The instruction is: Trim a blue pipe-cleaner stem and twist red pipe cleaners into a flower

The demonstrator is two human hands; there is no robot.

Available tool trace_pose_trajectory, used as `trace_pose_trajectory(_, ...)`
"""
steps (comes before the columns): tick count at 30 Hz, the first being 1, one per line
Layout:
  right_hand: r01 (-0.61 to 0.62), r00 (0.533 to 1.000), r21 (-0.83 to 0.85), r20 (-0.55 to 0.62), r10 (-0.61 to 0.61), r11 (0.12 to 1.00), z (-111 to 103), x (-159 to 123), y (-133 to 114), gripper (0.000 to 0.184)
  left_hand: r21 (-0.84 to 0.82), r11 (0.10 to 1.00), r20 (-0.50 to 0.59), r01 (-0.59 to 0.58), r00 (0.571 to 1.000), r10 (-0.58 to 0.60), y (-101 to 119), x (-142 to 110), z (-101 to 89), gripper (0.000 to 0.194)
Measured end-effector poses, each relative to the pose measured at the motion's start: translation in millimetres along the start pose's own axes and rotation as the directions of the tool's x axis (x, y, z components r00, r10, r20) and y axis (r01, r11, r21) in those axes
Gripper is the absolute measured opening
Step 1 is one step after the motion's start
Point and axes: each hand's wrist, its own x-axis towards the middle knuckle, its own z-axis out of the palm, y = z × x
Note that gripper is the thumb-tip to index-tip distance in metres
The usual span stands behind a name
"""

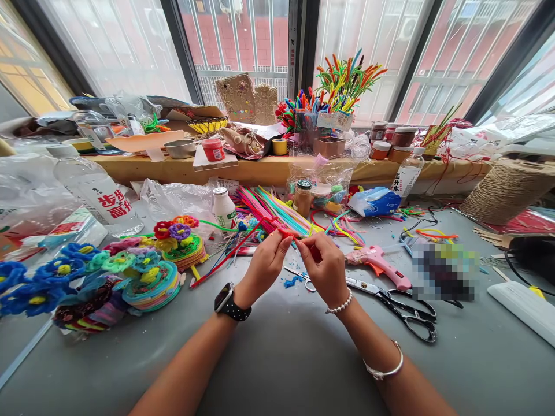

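Note:
Both hands meet above the middle of the grey table. My left hand (pixel 265 264), with a watch at the wrist, is closed and pinches a red pipe cleaner (pixel 287 233). My right hand (pixel 324 267), wearing a beaded bracelet, has its fingertips pinched at the other end of the same red piece. A long red strand (pixel 234 249) slants down to the left behind my left hand; I cannot tell whether it joins the held piece. Behind the hands lies a bundle of coloured pipe cleaners (pixel 277 208). Large scissors (pixel 385 294) and a pink glue gun (pixel 380 266) lie right of my right hand.
Fuzzy flowers (pixel 65 268) and coiled round pieces (pixel 151 286) stand at left. A water bottle (pixel 97 190), a small white bottle (pixel 224 208) and a brown jar (pixel 302 199) stand behind. A twine spool (pixel 507 190) is at right. The crowded wooden ledge (pixel 255 167) runs along the windows.

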Motion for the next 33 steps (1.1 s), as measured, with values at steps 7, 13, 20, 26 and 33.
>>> trace_pose_trajectory(7, 0.022, 0.998, -0.048, 0.068, -0.018, 0.999, -1, 0, 2, 0.015, 0.206, 0.977, -0.009, -0.055, 0.998, 0.058, -5, 0, 2.0, 0.020)
trace_pose_trajectory(13, 0.078, 0.994, -0.066, 0.085, -0.072, 0.995, -3, 1, 6, 0.013, 0.338, 0.937, -0.011, -0.092, 0.995, 0.102, -8, -1, 3.7, 0.022)
trace_pose_trajectory(20, 0.204, 0.959, -0.040, 0.207, -0.192, 0.978, -6, 5, 10, 0.030, 0.350, 0.934, 0.069, -0.069, 0.996, 0.048, -13, -1, 0.9, 0.025)
trace_pose_trajectory(26, 0.333, 0.899, -0.200, 0.362, -0.247, 0.921, -7, 6, 15, 0.036, 0.455, 0.887, 0.144, -0.078, 0.989, 0.014, -16, -1, -3.0, 0.026)
trace_pose_trajectory(33, 0.379, 0.886, -0.319, 0.396, -0.241, 0.869, -7, 7, 12, 0.034, 0.315, 0.932, 0.235, -0.177, 0.966, 0.103, -13, 1, -5.3, 0.022)
